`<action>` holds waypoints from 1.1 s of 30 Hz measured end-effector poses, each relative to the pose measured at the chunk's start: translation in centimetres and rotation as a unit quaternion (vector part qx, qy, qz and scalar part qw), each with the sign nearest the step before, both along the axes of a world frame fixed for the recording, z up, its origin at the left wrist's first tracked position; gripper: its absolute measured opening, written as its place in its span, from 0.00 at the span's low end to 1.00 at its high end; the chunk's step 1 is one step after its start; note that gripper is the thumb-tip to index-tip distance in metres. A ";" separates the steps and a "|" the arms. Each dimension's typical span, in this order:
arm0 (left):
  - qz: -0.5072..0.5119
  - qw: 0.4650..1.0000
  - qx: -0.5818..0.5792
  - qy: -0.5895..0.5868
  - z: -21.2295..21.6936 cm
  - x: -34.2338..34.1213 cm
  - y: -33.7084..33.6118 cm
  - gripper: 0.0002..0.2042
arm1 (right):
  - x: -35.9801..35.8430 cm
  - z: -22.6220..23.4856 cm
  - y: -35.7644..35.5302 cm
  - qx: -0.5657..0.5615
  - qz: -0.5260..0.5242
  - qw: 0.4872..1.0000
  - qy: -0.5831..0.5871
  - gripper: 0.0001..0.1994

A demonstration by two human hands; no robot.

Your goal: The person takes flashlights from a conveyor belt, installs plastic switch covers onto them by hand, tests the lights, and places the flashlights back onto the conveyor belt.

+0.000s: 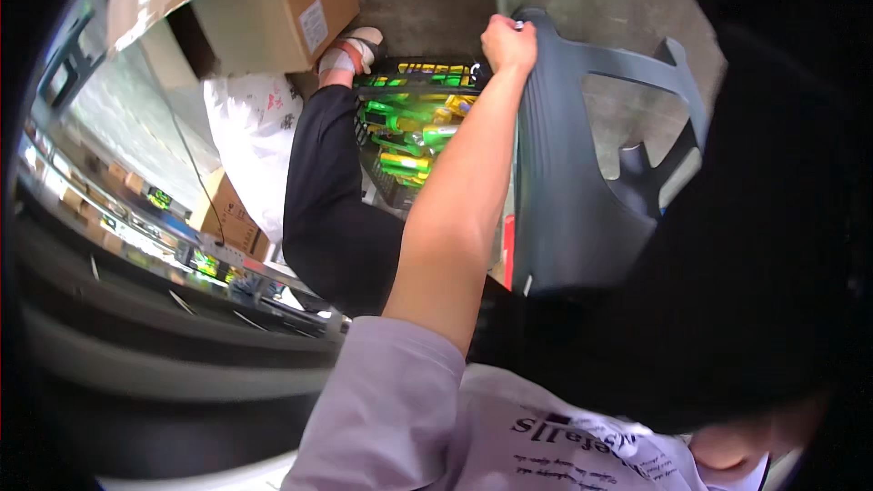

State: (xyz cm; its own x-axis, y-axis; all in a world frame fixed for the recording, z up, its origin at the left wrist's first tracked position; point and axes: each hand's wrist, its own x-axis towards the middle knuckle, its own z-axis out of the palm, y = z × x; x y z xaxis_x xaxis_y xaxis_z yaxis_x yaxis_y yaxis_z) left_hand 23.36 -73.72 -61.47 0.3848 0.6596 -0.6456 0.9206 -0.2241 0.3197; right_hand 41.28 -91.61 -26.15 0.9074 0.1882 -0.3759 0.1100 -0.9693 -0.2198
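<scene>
My left hand [509,44] reaches forward, its fingers curled closed beside the far corner of a grey plastic chair-like piece [559,173]. A small pale tip [519,25] shows at the fingers; what it belongs to is too small to tell. Left of my forearm stands a black openwork crate [386,184] holding several green and yellow packaged items [406,164]. My forearm hides part of the crate's right side. My right hand does not show; the right side of the picture is mostly black.
Behind my left leg [332,173] and sandalled foot [365,41] stands a large open cardboard box [264,14]. A white plastic bag [250,141] and a smaller carton [235,214] lie to the left. A metal rail [173,227] runs along the far left. Something red [509,245] sits beside the grey piece.
</scene>
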 end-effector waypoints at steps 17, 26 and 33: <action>0.055 0.881 0.110 -0.457 53.5 -8.9 -1.8 0.11 | -11.3 23.9 10.0 0.611 0.078 0.787 -0.015 0.06; 0.194 0.851 0.237 -0.427 63.3 -25.1 3.0 0.08 | -14.1 48.5 20.6 0.600 0.520 0.576 -0.192 0.05; 0.214 0.838 0.319 -0.389 64.4 -30.3 3.0 0.09 | -9.8 43.7 18.4 0.173 0.744 0.631 -0.136 0.03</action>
